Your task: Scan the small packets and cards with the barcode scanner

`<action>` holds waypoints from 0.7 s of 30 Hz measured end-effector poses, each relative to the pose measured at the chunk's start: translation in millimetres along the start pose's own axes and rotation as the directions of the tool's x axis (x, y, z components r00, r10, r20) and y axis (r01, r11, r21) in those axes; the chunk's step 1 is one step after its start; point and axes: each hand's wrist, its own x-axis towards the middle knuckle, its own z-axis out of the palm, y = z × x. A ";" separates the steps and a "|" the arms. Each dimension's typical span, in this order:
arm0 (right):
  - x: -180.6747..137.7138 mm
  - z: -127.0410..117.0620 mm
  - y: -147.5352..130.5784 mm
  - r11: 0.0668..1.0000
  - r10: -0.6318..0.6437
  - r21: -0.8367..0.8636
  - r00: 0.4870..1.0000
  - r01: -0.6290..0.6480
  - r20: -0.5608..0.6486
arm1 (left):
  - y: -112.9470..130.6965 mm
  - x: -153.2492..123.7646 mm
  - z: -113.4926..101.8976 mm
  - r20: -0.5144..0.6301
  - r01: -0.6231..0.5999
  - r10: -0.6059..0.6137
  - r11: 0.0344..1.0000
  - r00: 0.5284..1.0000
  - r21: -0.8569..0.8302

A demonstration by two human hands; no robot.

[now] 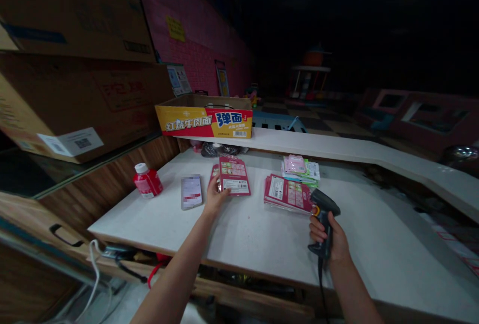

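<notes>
My left hand [216, 195] is closed on the lower left edge of a flat pink packet [235, 177] with printed pictures and a barcode label. Another pink packet shows partly behind it. In my right hand [335, 237] is a black barcode scanner [322, 224], its fingers wrapped round the handle and its cable hanging down. The scanner's head is beside a stack of similar pink packets [286, 193]. Just behind that stack lies a small pile of pink, green and white sachets [301, 168].
A phone [191, 192] and a red bottle with a white cap [147, 180] stand left on the white counter [247, 244]. Behind is an open yellow and red carton [205, 122] on a raised ledge [318, 143]. Large cardboard boxes [82, 94] are stacked at left.
</notes>
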 end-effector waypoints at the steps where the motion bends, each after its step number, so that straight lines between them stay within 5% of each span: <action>1: -1.1 -1.0 -0.1 1.000 -0.019 0.024 1.000 0.019 0.009 | 3.1 1.4 6.3 0.001 -0.008 0.008 1.000 1.000 -0.008; 6: -2.5 -0.6 -1.2 0.996 -0.065 0.069 0.997 0.061 0.053 | 22.7 20.2 49.0 -0.096 0.030 -0.041 0.993 0.994 -0.113; 10: -0.7 -0.8 -1.8 0.996 -0.073 0.060 0.994 0.068 0.087 | 22.7 32.6 82.4 -0.044 0.126 -0.134 0.981 0.990 -0.147; 16: 0.6 0.5 -2.8 0.996 -0.076 0.045 0.992 0.072 0.098 | -8.3 36.0 118.3 0.088 0.400 -0.430 0.884 0.898 0.241; 21: 0.8 0.4 -3.3 0.994 -0.076 0.082 0.995 0.071 0.062 | -17.2 37.0 129.8 0.004 0.269 -0.359 0.708 0.933 0.653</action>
